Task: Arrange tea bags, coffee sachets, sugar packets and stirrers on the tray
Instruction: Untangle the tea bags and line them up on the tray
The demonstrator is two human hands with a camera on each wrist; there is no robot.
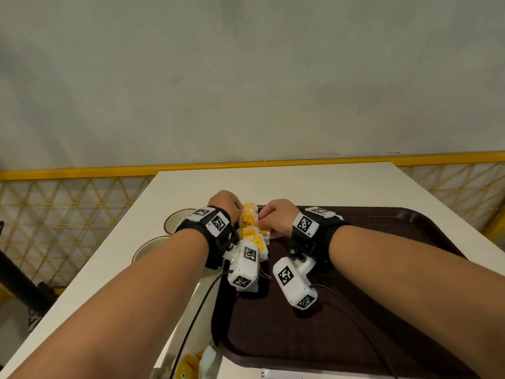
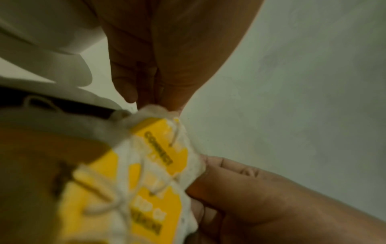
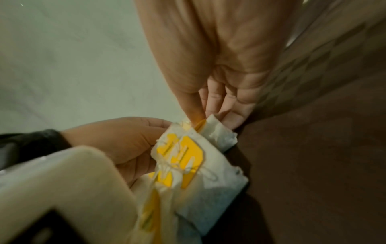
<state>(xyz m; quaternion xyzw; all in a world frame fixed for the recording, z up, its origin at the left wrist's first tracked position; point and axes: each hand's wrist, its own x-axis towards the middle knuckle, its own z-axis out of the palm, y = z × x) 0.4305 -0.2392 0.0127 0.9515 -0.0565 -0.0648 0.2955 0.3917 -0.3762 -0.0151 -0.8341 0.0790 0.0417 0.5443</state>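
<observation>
Both hands meet at the tray's far left corner. Left hand (image 1: pixel 226 205) pinches the far end of a row of white paper tea bags with yellow tags (image 1: pixel 249 228), fingertips (image 2: pixel 129 92) closed on the top bag's edge. Right hand (image 1: pixel 276 217) pinches the same row from the other side, thumb and fingers (image 3: pixel 217 102) clamped on a bag's white edge. Row runs front to back along the left rim of the dark brown plastic tray (image 1: pixel 355 324); one tag reads "TEA"; strings cross the tags, other print too blurred to read. White wrist camera units (image 1: pixel 246 266) with black-and-white markers block the near end of the row and part of the tray; black cables trail toward the camera. Two round white cups with brown rims (image 1: pixel 153 247) stand on the table left of the tray, partly hidden by the left forearm. More yellow-and-white packets (image 1: pixel 191 362) are cut off at the bottom edge, type unclear. Surface is a white table (image 1: pixel 300 181); behind it a yellow lattice railing (image 1: pixel 68 212) and plain grey-white wall (image 1: pixel 246 77).
</observation>
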